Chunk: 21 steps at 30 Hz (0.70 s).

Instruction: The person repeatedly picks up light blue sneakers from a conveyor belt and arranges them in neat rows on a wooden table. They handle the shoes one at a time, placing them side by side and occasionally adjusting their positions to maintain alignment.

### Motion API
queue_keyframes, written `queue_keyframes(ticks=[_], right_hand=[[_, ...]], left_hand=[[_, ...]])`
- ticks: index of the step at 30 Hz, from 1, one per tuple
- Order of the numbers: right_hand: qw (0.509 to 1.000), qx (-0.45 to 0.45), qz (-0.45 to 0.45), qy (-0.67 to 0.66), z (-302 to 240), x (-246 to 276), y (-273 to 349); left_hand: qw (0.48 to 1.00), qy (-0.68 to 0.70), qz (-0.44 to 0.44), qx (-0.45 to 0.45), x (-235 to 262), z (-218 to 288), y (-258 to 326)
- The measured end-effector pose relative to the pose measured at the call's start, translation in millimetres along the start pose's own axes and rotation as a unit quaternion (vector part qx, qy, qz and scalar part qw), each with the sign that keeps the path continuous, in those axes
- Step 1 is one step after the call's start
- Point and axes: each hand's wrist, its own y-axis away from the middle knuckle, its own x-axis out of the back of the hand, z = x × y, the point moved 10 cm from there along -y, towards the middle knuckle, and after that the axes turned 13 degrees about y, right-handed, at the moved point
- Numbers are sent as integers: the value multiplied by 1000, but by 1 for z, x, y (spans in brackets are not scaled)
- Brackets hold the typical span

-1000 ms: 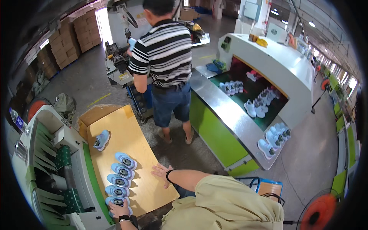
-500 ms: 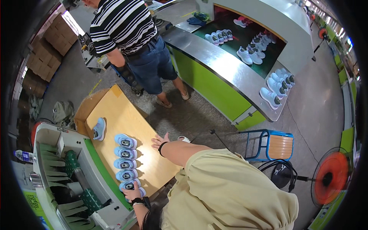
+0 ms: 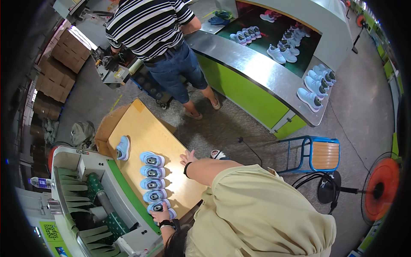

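On the wooden tabletop (image 3: 141, 126) a row of several light-blue sneakers (image 3: 152, 172) runs toward me, toes pointing right or left not clearly told. At the row's near end my left hand (image 3: 160, 213) is closed around the last sneaker (image 3: 172, 213), fingers at its collar. My right hand (image 3: 187, 158) rests on the table's right edge, fingers spread and holding nothing. Apart from the row, a single sneaker (image 3: 123, 148) lies farther up on the left.
Left of the table stands a machine (image 3: 112, 171) with green strips and rollers. A person (image 3: 160, 47) in a striped shirt works ahead. A conveyor counter (image 3: 257, 64) carries more sneakers (image 3: 314, 88). A blue-framed stool (image 3: 323, 154) and an orange fan (image 3: 381, 190) stand at right.
The whole view has shifted, so table and counter sit slightly farther right. The other person has turned, with an arm now bent by the counter. My hands keep their places on sneaker and table.
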Motion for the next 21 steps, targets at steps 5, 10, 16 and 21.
queue_keyframes(ticks=[5,10,16,21], right_hand=[[998,-32,-42,-17,-15,5,-8],[993,-84,-79,-27,-26,6,-31],[994,-98,39,-2,-17,11,-8],[995,-27,95,19,8,54,65]], left_hand=[[1000,8,8,-13,-2,-7,-2],[1000,8,7,2,-2,-7,1],[996,68,41,-30,29,9,27],[994,97,47,-23,32,6,35]])
